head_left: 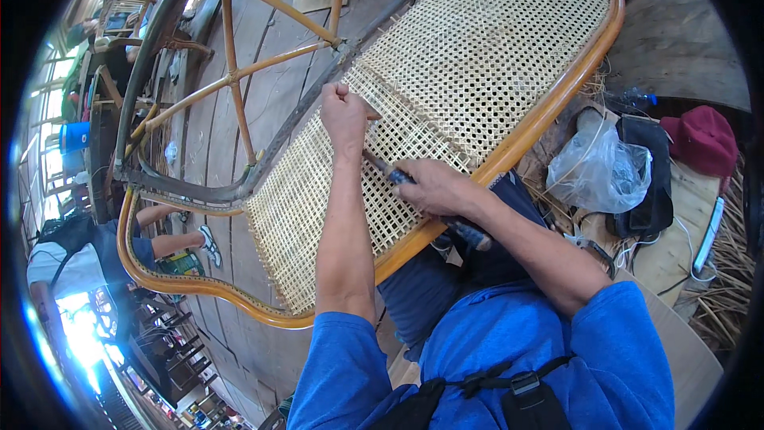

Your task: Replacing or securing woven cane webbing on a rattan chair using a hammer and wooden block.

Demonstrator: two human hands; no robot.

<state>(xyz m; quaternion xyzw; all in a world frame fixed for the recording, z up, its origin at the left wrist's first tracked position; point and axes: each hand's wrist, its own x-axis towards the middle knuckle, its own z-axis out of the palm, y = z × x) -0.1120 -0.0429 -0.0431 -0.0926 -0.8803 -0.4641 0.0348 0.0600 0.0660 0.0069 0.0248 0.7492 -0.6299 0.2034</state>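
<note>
A woven cane panel in a curved, varnished rattan frame lies across my lap and slants away to the upper right. On its middle, by a seam in the weave, my left hand is closed; what its fingers hold is hidden. Just to the right and nearer me, my right hand grips a hand tool with a dark, blue-tinged handle. The tool's narrow shaft points up and left over the cane, toward my left wrist. Its exact kind is unclear.
Bare rattan poles of the furniture stretch over the plank floor beyond. At right lie a clear plastic bag, a black bag, a maroon cap and a white power strip. A person is at far left, near a blue bucket.
</note>
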